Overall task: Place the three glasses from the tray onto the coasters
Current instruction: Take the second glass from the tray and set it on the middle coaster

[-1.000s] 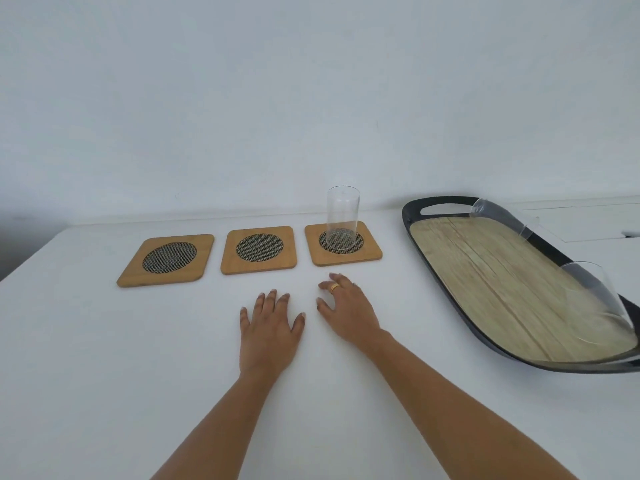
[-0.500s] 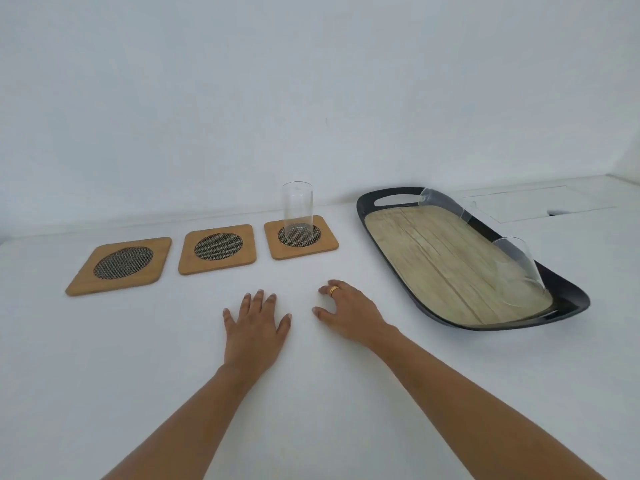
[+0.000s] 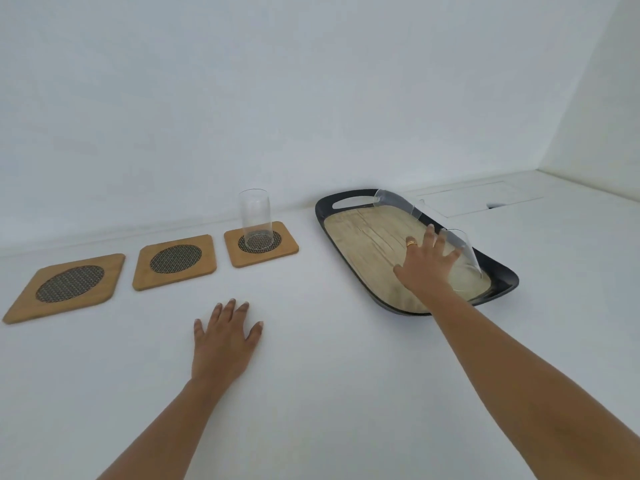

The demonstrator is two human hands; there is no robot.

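Note:
Three wooden coasters with dark mesh centres lie in a row: left coaster (image 3: 65, 287), middle coaster (image 3: 175, 260), right coaster (image 3: 287, 245). A clear glass (image 3: 255, 216) stands upright on the right coaster. A black tray (image 3: 504, 277) with a wood-look floor holds two more clear glasses: one at the far end (image 3: 398, 202) and one nearer (image 3: 465, 252). My right hand (image 3: 427, 268), fingers spread, wearing a gold ring, is over the tray right beside the nearer glass, not closed on it. My left hand (image 3: 225, 341) rests flat on the white table.
The white table (image 3: 329, 393) runs back to a white wall. A recessed rectangular panel (image 3: 485, 200) sits in the surface behind the tray. A side wall stands at the far right.
My right hand has gone from the table in front of the coasters rightward onto the tray, up to the nearer glass. The view has swung right. The left hand stays flat.

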